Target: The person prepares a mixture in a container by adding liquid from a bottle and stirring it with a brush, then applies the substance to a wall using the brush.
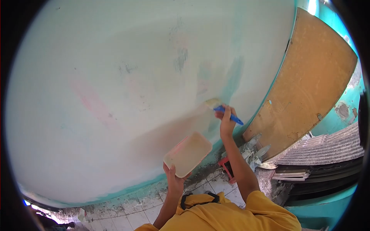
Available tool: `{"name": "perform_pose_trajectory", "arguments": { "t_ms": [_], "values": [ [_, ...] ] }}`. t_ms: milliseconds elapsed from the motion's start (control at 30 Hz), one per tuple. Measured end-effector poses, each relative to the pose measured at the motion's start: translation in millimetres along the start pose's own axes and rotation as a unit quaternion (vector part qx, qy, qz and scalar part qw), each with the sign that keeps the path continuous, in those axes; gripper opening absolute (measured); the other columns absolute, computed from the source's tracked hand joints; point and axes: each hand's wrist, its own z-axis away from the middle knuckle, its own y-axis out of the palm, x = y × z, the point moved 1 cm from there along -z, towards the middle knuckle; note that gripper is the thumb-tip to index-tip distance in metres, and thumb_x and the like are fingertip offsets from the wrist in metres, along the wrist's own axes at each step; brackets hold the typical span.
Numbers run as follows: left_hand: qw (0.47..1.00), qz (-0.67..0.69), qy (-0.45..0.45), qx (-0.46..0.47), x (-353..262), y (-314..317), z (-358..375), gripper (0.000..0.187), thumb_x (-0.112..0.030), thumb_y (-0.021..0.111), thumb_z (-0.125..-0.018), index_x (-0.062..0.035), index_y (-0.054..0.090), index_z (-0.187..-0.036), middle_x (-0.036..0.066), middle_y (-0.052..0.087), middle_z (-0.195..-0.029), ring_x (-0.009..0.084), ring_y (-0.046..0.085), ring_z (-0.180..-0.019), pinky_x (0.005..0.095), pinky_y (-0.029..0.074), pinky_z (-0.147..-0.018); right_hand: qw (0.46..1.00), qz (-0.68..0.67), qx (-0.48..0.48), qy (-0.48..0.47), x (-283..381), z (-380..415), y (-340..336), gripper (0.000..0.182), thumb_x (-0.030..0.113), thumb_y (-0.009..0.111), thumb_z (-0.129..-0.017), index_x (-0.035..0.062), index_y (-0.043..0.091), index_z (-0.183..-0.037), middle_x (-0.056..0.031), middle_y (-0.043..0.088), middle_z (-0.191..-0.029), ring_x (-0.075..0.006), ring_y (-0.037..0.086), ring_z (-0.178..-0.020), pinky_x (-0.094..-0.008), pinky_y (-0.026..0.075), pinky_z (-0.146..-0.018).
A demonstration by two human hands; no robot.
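My right hand (227,120) is closed around the blue handle of a paintbrush (233,117), whose pale bristles meet the wall (154,77) over a teal patch. The wall is mostly whitish, with pink, grey and teal showing through in streaks. Lower and to the left, my left hand (176,178) grips the near edge of a shallow rectangular tray (189,154), coated inside with pale paint. The tray is held tilted in front of the wall, below the brush.
A brown wooden board (304,81) leans at the right. Beside it lie corrugated sheets (323,148). A red stool-like object (227,169) and clear plastic bottles (254,154) stand near the wall's foot. The tiled floor (135,211) is splattered.
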Motion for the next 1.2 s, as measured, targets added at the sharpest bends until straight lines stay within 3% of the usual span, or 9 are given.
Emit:
{"name": "perform_pose_trajectory", "arguments": {
  "t_ms": [167,267,333,533,667,733,900,1067,1200],
  "values": [
    [1.000,-0.003,0.006,-0.003,11.0,9.2,5.1,0.069,-0.045,0.054,-0.099,-0.0251,0.015,-0.153,0.009,0.039,-0.147,0.0289,0.056,-0.125,0.0450,0.061,-0.082,0.989,0.003,0.094,-0.112,117.4,-42.5,66.8,0.037,0.030,0.051,-0.105,-0.0041,0.062,-0.113,-0.0139,0.069,-0.089,-0.0182,0.069,-0.074,-0.0302,0.057,-0.071],
    [1.000,-0.024,0.002,-0.013,18.9,11.0,9.9,0.069,-0.056,0.054,-0.096,-0.0290,0.020,-0.150,0.008,0.039,-0.148,0.0309,0.055,-0.125,0.0464,0.060,-0.082,0.983,-0.067,0.107,-0.130,152.7,-52.6,84.9,0.037,0.030,0.051,-0.105,-0.0043,0.062,-0.114,-0.0138,0.069,-0.089,-0.0187,0.069,-0.074,-0.0305,0.057,-0.073],
    [0.999,-0.019,0.007,-0.024,26.8,8.4,11.7,0.070,-0.056,0.055,-0.096,-0.0294,0.020,-0.150,0.007,0.039,-0.148,0.0309,0.055,-0.125,0.0459,0.060,-0.081,0.984,-0.070,0.103,-0.128,131.8,-46.5,72.5,0.037,0.030,0.050,-0.105,-0.0047,0.062,-0.110,-0.0139,0.069,-0.087,-0.0183,0.069,-0.073,-0.0306,0.057,-0.072],
    [0.999,0.000,0.012,-0.044,24.2,14.8,25.2,0.066,-0.053,0.054,-0.097,-0.0291,0.021,-0.150,0.008,0.039,-0.147,0.0308,0.056,-0.124,0.0445,0.061,-0.080,0.999,0.011,0.042,0.025,-19.0,3.1,-12.9,0.039,0.033,0.051,-0.106,-0.0036,0.061,-0.115,-0.0125,0.070,-0.088,-0.0176,0.069,-0.075,-0.0290,0.058,-0.070],
    [0.999,-0.009,0.022,-0.044,30.3,9.2,25.3,0.066,-0.052,0.054,-0.098,-0.0292,0.021,-0.150,0.008,0.039,-0.147,0.0309,0.055,-0.124,0.0444,0.061,-0.080,0.996,0.034,0.072,0.027,0.5,0.9,-12.9,0.039,0.033,0.051,-0.106,-0.0036,0.062,-0.113,-0.0126,0.070,-0.088,-0.0175,0.069,-0.074,-0.0294,0.058,-0.071],
    [0.999,-0.011,0.029,-0.040,30.7,10.9,24.5,0.065,-0.052,0.054,-0.098,-0.0292,0.021,-0.150,0.008,0.039,-0.147,0.0305,0.055,-0.124,0.0443,0.061,-0.080,0.993,0.032,0.103,-0.057,52.2,-15.8,17.0,0.038,0.033,0.052,-0.105,-0.0033,0.062,-0.110,-0.0132,0.070,-0.088,-0.0174,0.069,-0.074,-0.0298,0.058,-0.072],
    [0.998,-0.019,0.027,-0.046,33.0,15.5,26.0,0.067,-0.054,0.054,-0.097,-0.0290,0.021,-0.149,0.007,0.039,-0.147,0.0300,0.055,-0.125,0.0452,0.060,-0.080,0.986,-0.078,0.123,-0.077,127.3,-33.2,65.0,0.037,0.031,0.053,-0.105,-0.0045,0.062,-0.109,-0.0118,0.069,-0.087,-0.0164,0.069,-0.073,-0.0293,0.056,-0.070],
    [0.997,-0.016,0.037,-0.064,31.3,8.8,28.7,0.067,-0.054,0.054,-0.097,-0.0294,0.021,-0.149,0.007,0.039,-0.148,0.0301,0.054,-0.126,0.0463,0.060,-0.081,0.997,-0.020,0.076,-0.001,15.8,1.1,7.2,0.036,0.033,0.054,-0.104,-0.0017,0.061,-0.111,-0.0130,0.070,-0.087,-0.0173,0.069,-0.072,-0.0285,0.057,-0.070],
    [0.998,-0.014,0.037,-0.053,21.5,2.7,28.5,0.067,-0.053,0.054,-0.097,-0.0295,0.020,-0.150,0.007,0.038,-0.149,0.0300,0.054,-0.127,0.0459,0.060,-0.082,0.996,-0.003,0.074,0.045,5.9,16.7,-1.2,0.036,0.034,0.055,-0.104,-0.0012,0.061,-0.111,-0.0124,0.070,-0.086,-0.0169,0.069,-0.069,-0.0273,0.057,-0.067]
  ]
}}
